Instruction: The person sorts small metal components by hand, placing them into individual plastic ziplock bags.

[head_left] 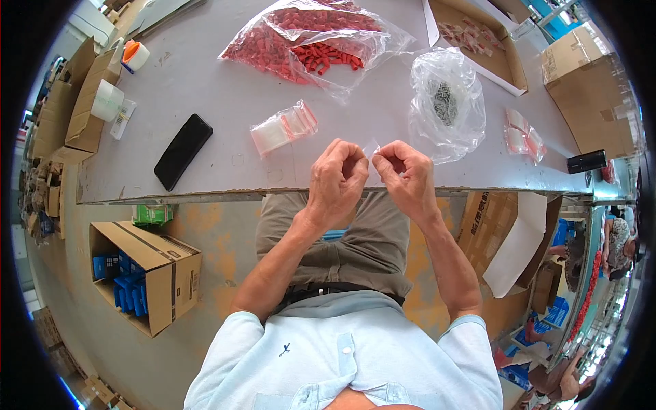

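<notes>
My left hand (336, 179) and my right hand (410, 179) meet over the table's front edge, their fingers closed in pinches. Between the fingertips shows a small clear plastic bag (371, 147); whether anything is inside it I cannot tell. Left of the hands lies a stack of small clear zip bags (273, 137) with red-striped tops. To the right, a crumpled clear bag (465, 130) stands open around a heap of small dark metal screws (445, 106). Farther back, a large clear bag spills red plastic wall plugs (326, 60).
A black phone (183, 152) and tape rolls (109, 101) lie at left. At back right, a shallow cardboard tray (514, 74) holds small packets. More zip bags (525, 137), a black cylinder (586, 162) and a carton (589, 96) are at right. A box of blue packs (174, 280) stands below.
</notes>
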{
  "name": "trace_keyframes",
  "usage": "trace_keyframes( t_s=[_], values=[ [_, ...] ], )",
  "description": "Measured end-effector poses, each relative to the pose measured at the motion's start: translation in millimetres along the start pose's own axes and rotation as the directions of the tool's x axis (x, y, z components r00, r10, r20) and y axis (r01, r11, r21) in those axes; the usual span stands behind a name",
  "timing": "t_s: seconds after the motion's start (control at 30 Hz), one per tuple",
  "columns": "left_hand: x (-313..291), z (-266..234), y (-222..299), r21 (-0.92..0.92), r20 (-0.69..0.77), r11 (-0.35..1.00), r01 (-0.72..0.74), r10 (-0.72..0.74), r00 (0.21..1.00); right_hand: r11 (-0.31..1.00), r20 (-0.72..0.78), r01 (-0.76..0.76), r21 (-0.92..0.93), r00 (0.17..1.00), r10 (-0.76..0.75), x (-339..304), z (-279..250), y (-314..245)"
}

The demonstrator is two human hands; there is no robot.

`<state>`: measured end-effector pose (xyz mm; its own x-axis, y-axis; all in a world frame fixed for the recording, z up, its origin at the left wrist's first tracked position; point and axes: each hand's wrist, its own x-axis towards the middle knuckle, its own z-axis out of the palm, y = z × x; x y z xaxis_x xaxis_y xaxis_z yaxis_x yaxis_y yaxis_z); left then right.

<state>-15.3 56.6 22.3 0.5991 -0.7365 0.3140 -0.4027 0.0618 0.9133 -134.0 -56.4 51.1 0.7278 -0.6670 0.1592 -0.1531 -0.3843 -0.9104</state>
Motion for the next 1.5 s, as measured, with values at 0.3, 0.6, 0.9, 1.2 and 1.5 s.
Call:
trace_keyframes(
  t_s=[0.3,0.6,0.9,1.2,1.5],
  values=[
    [6,9,-5,0.198,-0.156,0.97,-0.142,0.174,0.972,0.984,-0.073,0.063,-0.169,0.994,-0.076,-4,4,5],
    [2,-6,-3,-0.01,-0.015,0.99,-0.143,0.143,0.99,0.997,-0.031,-0.082,-0.009,0.996,0.082,-5,-6,4],
    [3,-6,-4,0.016,0.09,0.993,-0.116,0.114,0.989,0.994,0.096,-0.111,-0.008,0.989,0.112,-7,-13,3],
    [-3,2,-2,0.074,0.139,0.994,-0.075,0.064,0.988,0.964,0.084,0.116,-0.237,0.992,-0.099,-7,-10,0],
    [-13,25,-8,-0.179,-0.105,0.981,0.078,-0.098,0.99,0.963,0.019,0.1,-0.25,0.995,-0.099,-9,-10,1]
  ],
)
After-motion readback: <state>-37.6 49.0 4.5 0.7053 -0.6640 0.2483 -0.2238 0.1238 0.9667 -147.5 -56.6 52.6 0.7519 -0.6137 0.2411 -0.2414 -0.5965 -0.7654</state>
